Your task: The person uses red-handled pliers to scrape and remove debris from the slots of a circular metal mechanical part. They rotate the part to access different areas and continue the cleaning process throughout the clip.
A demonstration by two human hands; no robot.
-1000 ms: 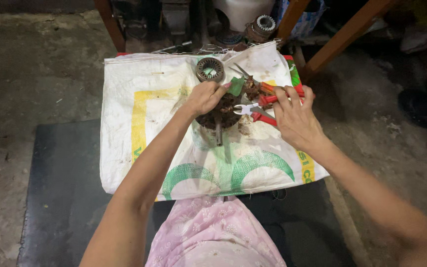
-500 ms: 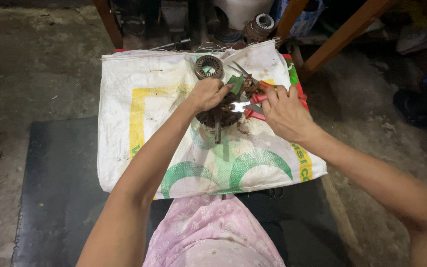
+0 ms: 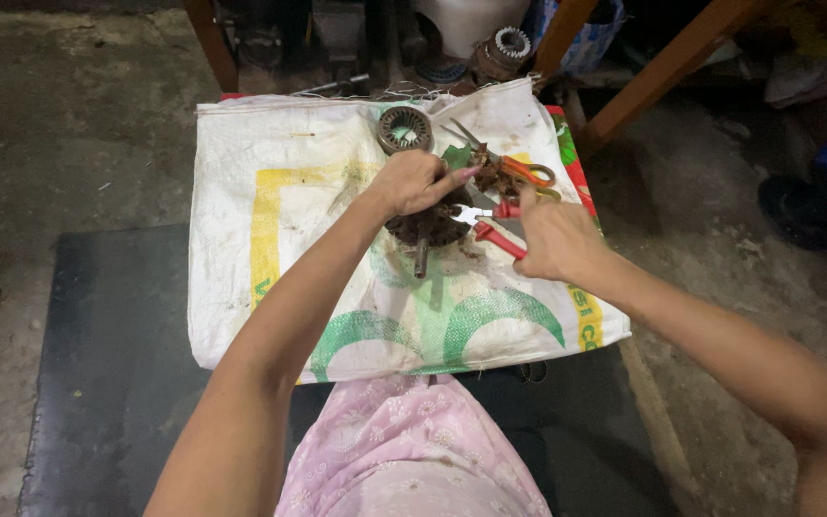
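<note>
Motor rotor (image 3: pixel 425 228) sits near sack's (image 3: pixel 270 191) far edge, shaft pointing toward person; left hand (image 3: pixel 415 182) clamped over its top. Red-handled cutters (image 3: pixel 490 222) gripped in right hand (image 3: pixel 552 239), nose aimed left at rotor's right side. Orange scissors (image 3: pixel 519 170) just beyond.

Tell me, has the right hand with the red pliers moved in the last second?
Yes. The right hand, holding the red-handled pliers, has drawn back toward the person, uncovering the orange-handled scissors lying on the white sack.
</note>
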